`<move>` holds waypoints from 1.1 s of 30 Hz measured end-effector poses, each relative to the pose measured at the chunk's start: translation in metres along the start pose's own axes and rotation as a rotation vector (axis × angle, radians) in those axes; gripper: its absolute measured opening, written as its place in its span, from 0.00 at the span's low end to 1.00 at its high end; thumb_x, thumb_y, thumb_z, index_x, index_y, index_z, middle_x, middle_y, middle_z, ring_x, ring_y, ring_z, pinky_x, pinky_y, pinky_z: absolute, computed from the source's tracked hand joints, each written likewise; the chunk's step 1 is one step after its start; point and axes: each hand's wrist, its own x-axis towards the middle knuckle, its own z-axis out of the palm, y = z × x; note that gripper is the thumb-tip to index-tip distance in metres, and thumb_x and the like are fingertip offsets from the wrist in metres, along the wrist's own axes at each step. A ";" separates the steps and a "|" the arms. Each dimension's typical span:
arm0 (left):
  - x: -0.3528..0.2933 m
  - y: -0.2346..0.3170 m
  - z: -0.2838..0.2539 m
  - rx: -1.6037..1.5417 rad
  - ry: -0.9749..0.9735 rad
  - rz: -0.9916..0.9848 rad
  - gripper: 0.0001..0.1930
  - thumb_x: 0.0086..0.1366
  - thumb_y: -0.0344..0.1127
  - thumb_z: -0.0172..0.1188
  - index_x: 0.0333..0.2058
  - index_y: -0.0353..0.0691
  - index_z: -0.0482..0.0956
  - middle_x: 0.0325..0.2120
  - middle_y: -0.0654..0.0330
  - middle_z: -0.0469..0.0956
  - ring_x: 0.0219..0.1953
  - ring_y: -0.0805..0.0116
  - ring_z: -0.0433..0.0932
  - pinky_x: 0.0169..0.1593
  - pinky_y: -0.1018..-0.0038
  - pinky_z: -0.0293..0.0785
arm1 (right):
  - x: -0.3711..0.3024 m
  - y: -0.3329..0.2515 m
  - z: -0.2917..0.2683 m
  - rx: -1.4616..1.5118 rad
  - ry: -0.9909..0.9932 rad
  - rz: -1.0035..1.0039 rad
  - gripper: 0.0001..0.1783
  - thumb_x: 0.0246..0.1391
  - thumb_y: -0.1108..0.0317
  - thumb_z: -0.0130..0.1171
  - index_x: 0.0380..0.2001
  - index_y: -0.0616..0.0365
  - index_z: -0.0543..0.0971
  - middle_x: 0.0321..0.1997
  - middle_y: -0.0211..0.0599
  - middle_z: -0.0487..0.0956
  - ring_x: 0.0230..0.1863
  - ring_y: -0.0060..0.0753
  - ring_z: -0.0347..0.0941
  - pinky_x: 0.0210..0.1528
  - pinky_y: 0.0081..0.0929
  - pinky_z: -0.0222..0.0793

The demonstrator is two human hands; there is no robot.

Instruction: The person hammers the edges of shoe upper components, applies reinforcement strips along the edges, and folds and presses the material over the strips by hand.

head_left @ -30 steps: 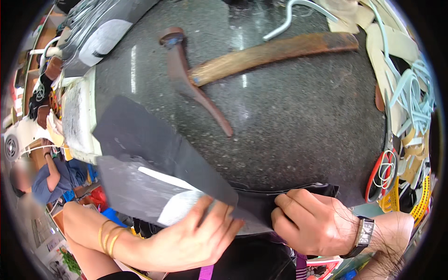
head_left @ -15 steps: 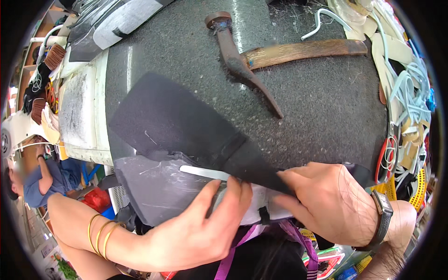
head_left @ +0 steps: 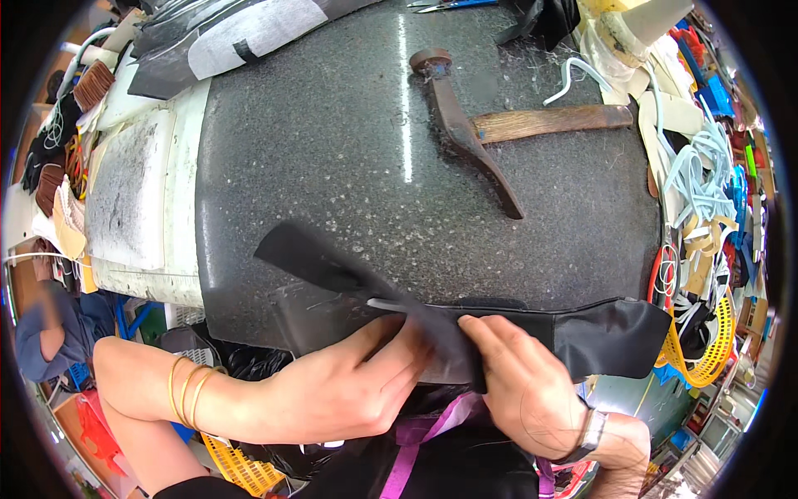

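Observation:
A black leather-like piece (head_left: 611, 337) lies along the front edge of the dark stone slab, its right end reaching past the slab. One black flap (head_left: 312, 259) stands up to the left, smeared by motion. My left hand (head_left: 349, 387) pinches the piece near its middle, fingertips partly hidden behind the flap. Between its fingers and the flap the end of a pale strip (head_left: 385, 305) shows. Close beside it, my right hand (head_left: 528, 387) is closed on the folded edge of the same piece, thumb hidden underneath.
On the slab (head_left: 332, 158) lies a rusty hammer (head_left: 465, 137) with a wooden handle. Grey-and-black cut pieces (head_left: 258, 33) are stacked far left. Pale blue cords (head_left: 706, 175), a yellow basket (head_left: 706, 353) and red-handled scissors (head_left: 662, 270) are at the right. Another person (head_left: 54, 333) sits far left.
The black piece has been turned and folded, its broad flap swinging down and its right end now stretching right. My right hand has moved left, nearer my left hand. The view has shifted.

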 end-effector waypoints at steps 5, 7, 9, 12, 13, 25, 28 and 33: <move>-0.014 0.010 0.010 0.050 0.025 -0.044 0.23 0.52 0.42 0.56 0.41 0.30 0.81 0.43 0.50 0.77 0.51 0.57 0.72 0.54 0.65 0.72 | 0.029 -0.024 -0.007 0.003 0.177 0.234 0.16 0.44 0.72 0.62 0.39 0.65 0.76 0.42 0.44 0.76 0.43 0.43 0.75 0.42 0.31 0.76; -0.016 0.010 0.016 -0.013 0.074 -0.132 0.23 0.54 0.44 0.57 0.42 0.31 0.81 0.44 0.51 0.77 0.51 0.57 0.72 0.54 0.64 0.72 | 0.033 -0.019 -0.008 0.012 0.155 0.258 0.12 0.45 0.71 0.62 0.34 0.63 0.75 0.37 0.42 0.77 0.39 0.42 0.76 0.38 0.32 0.75; -0.015 0.005 0.010 -0.323 0.198 -0.283 0.21 0.58 0.44 0.61 0.44 0.33 0.78 0.45 0.53 0.76 0.47 0.57 0.74 0.51 0.64 0.74 | 0.044 -0.008 -0.020 0.058 0.125 0.267 0.07 0.46 0.72 0.61 0.26 0.57 0.71 0.24 0.40 0.77 0.28 0.42 0.76 0.28 0.38 0.73; -0.024 -0.001 0.019 -0.227 0.410 -0.467 0.19 0.52 0.36 0.70 0.42 0.37 0.79 0.40 0.55 0.76 0.40 0.56 0.76 0.42 0.64 0.75 | 0.059 0.000 -0.032 0.087 -0.097 0.264 0.05 0.43 0.79 0.56 0.25 0.62 0.70 0.20 0.47 0.75 0.26 0.49 0.76 0.27 0.41 0.73; -0.022 -0.004 0.021 -0.322 0.431 -0.600 0.19 0.47 0.28 0.73 0.40 0.36 0.79 0.38 0.53 0.75 0.38 0.55 0.76 0.39 0.65 0.75 | 0.061 -0.002 -0.033 0.089 -0.094 0.256 0.05 0.43 0.79 0.56 0.25 0.62 0.70 0.20 0.47 0.75 0.26 0.49 0.76 0.27 0.41 0.73; -0.013 -0.018 0.029 -0.413 0.450 -0.740 0.11 0.51 0.24 0.68 0.34 0.36 0.77 0.33 0.56 0.74 0.33 0.56 0.76 0.37 0.67 0.75 | 0.061 -0.010 -0.034 0.016 -0.104 0.215 0.05 0.47 0.76 0.57 0.26 0.61 0.70 0.21 0.43 0.76 0.27 0.46 0.77 0.28 0.40 0.74; -0.005 -0.014 0.025 -0.275 0.249 -0.800 0.12 0.50 0.23 0.67 0.34 0.35 0.76 0.35 0.55 0.73 0.35 0.56 0.75 0.37 0.68 0.74 | 0.060 -0.008 -0.033 0.020 -0.107 0.202 0.06 0.50 0.75 0.57 0.27 0.60 0.69 0.22 0.42 0.75 0.27 0.45 0.76 0.28 0.40 0.74; -0.005 -0.028 0.020 -0.240 0.232 -0.556 0.12 0.50 0.27 0.62 0.36 0.35 0.76 0.38 0.55 0.73 0.39 0.59 0.74 0.37 0.68 0.74 | 0.062 -0.007 -0.035 0.040 -0.136 0.192 0.06 0.47 0.77 0.56 0.28 0.61 0.69 0.23 0.43 0.76 0.29 0.46 0.76 0.28 0.40 0.74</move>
